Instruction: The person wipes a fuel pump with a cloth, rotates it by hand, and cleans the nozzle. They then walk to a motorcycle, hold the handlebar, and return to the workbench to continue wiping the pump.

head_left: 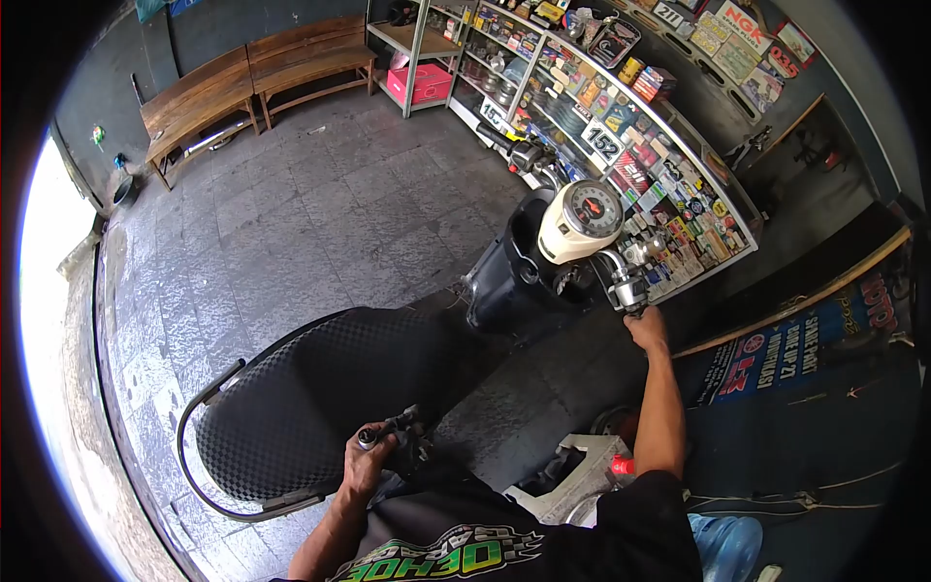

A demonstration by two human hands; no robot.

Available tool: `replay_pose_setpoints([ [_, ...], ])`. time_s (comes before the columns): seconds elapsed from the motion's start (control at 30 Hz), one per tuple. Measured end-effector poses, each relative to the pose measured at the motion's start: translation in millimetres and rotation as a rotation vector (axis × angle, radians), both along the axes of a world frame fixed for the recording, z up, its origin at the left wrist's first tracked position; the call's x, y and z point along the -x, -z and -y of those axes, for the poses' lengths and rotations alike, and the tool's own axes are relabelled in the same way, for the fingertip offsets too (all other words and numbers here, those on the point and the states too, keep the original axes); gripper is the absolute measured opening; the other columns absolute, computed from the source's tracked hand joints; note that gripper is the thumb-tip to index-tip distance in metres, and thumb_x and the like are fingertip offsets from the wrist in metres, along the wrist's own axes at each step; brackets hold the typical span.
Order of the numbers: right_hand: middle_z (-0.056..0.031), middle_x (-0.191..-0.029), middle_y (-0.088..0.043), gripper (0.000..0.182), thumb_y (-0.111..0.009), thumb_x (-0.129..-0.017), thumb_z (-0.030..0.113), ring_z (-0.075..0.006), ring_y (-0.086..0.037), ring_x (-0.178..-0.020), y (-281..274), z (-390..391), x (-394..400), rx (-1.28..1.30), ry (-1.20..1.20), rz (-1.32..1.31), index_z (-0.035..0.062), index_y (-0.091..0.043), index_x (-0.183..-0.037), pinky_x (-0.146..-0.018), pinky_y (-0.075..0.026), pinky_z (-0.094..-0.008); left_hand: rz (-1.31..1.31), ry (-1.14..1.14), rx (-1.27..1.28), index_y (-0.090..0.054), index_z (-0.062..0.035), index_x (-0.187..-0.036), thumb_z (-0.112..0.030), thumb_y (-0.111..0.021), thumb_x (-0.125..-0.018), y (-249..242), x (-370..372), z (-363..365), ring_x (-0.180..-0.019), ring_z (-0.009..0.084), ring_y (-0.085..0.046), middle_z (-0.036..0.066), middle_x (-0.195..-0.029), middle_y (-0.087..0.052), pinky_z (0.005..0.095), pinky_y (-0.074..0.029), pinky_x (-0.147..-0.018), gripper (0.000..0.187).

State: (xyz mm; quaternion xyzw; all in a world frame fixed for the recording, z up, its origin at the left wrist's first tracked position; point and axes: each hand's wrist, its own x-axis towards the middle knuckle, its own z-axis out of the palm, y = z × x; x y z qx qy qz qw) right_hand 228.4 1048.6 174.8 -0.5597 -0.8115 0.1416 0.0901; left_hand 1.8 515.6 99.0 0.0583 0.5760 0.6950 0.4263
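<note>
A scooter with a black checkered seat [330, 388] and a cream speedometer housing [572, 225] stands in front of me. My right hand [648, 332] is closed around the grip at the near end of its handlebar [628, 289]. At the seat's near edge, my left hand [369, 460] is wrapped round a dark tool [396, 427] with a round socket-like end; its exact kind is hard to make out. The far handlebar grip [495, 136] is untouched. Dark front bodywork [499, 272] lies below the speedometer.
Wooden benches [208, 97] line the back wall beside a shelf with a pink box [419, 84]. A glass display case [621, 145] full of parts curves behind the handlebar. Close to my right arm sits a grey engine part [582, 475]; a blue banner [795, 349] hangs at right.
</note>
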Motion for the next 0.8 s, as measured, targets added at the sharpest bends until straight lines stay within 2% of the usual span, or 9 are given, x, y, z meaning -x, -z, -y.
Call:
replay_pose_setpoints([
  [0.13,-0.0283,-0.092,-0.067,0.031,-0.071,-0.073,0.023,-0.0432,-0.065,-0.092,-3.6,7.3,3.9,-0.003,0.023,0.03,-0.0038,-0.069,-0.087,-0.077,-0.052,-0.0474,0.012,0.003,0.036,-0.058,0.0065,-0.112,-0.011,-0.063,-0.087,-7.3,-1.1,-1.7,-0.083,0.0145,-0.063,0.008,-0.096,-0.067,0.0288,-0.052,-0.077,0.031],
  [0.23,-0.0281,-0.084,-0.067,0.028,-0.07,-0.073,0.022,-0.0435,-0.066,-0.087,-6.0,15.6,9.0,-0.114,0.043,0.028,-0.0036,-0.069,-0.084,-0.073,-0.051,-0.0467,0.012,0.003,0.032,-0.058,0.0063,-0.113,-0.012,-0.062,-0.087,-4.7,-1.4,-1.3,-0.082,0.0142,-0.063,0.008,-0.096,-0.067,0.0283,-0.052,-0.077,0.031],
  [0.3,-0.0279,-0.094,-0.067,0.027,-0.07,-0.075,0.02,-0.0432,-0.065,-0.094,-16.4,24.4,14.2,-0.068,0.076,0.064,-0.0027,-0.069,-0.089,-0.08,-0.052,-0.0476,0.005,0.002,0.025,-0.06,0.0054,-0.109,-0.015,-0.068,-0.088,4.3,-1.0,1.2,-0.087,0.0158,-0.065,0.009,-0.096,-0.068,0.0318,-0.053,-0.082,0.03],
  [0.53,-0.0267,-0.097,-0.068,0.028,-0.071,-0.076,0.021,-0.0428,-0.064,-0.096,-24.6,35.6,20.7,-0.098,0.118,0.114,-0.0011,-0.069,-0.093,-0.082,-0.053,-0.0478,0.01,0.002,0.013,-0.06,0.0052,-0.109,-0.016,-0.068,-0.088,0.5,-1.7,0.3,-0.086,0.0156,-0.065,0.009,-0.096,-0.068,0.0311,-0.054,-0.08,0.031],
  [0.73,-0.029,-0.098,-0.066,0.032,-0.069,-0.075,0.022,-0.0448,-0.063,-0.097,-28.1,36.2,21.9,-0.08,0.135,0.096,-0.0043,-0.069,-0.092,-0.083,-0.051,-0.048,0.034,-0.002,-0.003,-0.06,0.0047,-0.11,-0.014,-0.065,-0.089,3.9,-2.3,0.4,-0.085,0.0151,-0.065,0.009,-0.095,-0.068,0.0309,-0.054,-0.079,0.028],
  [0.8,-0.0269,-0.098,-0.068,0.032,-0.072,-0.075,0.022,-0.0425,-0.065,-0.096,-27.0,34.0,20.7,-0.065,0.124,0.115,-0.0018,-0.069,-0.095,-0.082,-0.052,-0.0481,0.025,-0.011,0.014,-0.06,0.0047,-0.11,-0.013,-0.064,-0.089,1.7,-3.2,-0.3,-0.084,0.015,-0.065,0.009,-0.095,-0.068,0.0309,-0.054,-0.078,0.028],
])
